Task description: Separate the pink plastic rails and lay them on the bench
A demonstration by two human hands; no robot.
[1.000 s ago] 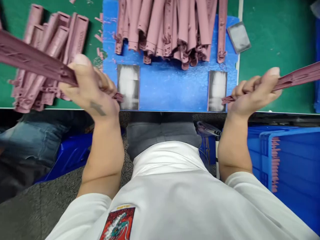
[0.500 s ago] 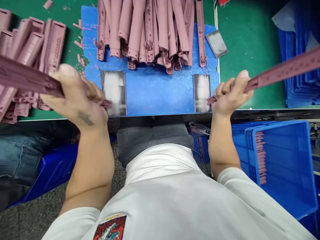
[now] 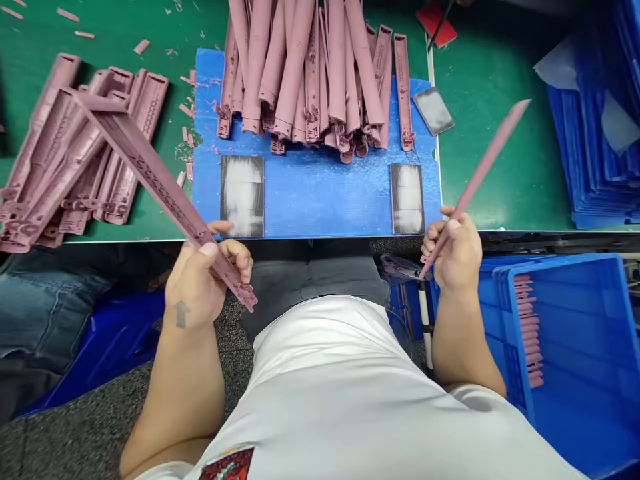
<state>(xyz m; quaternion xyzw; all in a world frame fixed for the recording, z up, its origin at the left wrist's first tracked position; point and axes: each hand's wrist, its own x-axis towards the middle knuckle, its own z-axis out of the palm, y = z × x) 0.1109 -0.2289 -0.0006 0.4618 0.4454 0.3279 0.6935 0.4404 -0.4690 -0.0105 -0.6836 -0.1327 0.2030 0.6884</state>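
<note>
My left hand (image 3: 195, 283) is closed around a long pink plastic strip (image 3: 159, 188). Its near end pokes out below my fingers, and the far end reaches up toward the left pile. My right hand (image 3: 459, 250) grips a second long pink plastic strip (image 3: 485, 167), seen nearly edge-on and slanting up to the right. Both strips are held in the air at the table's front edge. Between and beyond my hands lies a blue board (image 3: 325, 200) bearing two black pads with white worn middles, a left pad (image 3: 243, 195) and a right pad (image 3: 407, 197).
More pink strips lie heaped on the board's back (image 3: 295, 73) and at the table's left (image 3: 37, 153), near pink scraps. A loose pad (image 3: 433, 111) sits at the right. Folded blue sheets (image 3: 583, 160) and a blue bin (image 3: 575, 264) are rightward. A person's jeans (image 3: 45, 307) show at left.
Both hands have come down and back toward my body, with the strips turned to steeper angles. The view has shifted slightly, showing more of the table's back.
</note>
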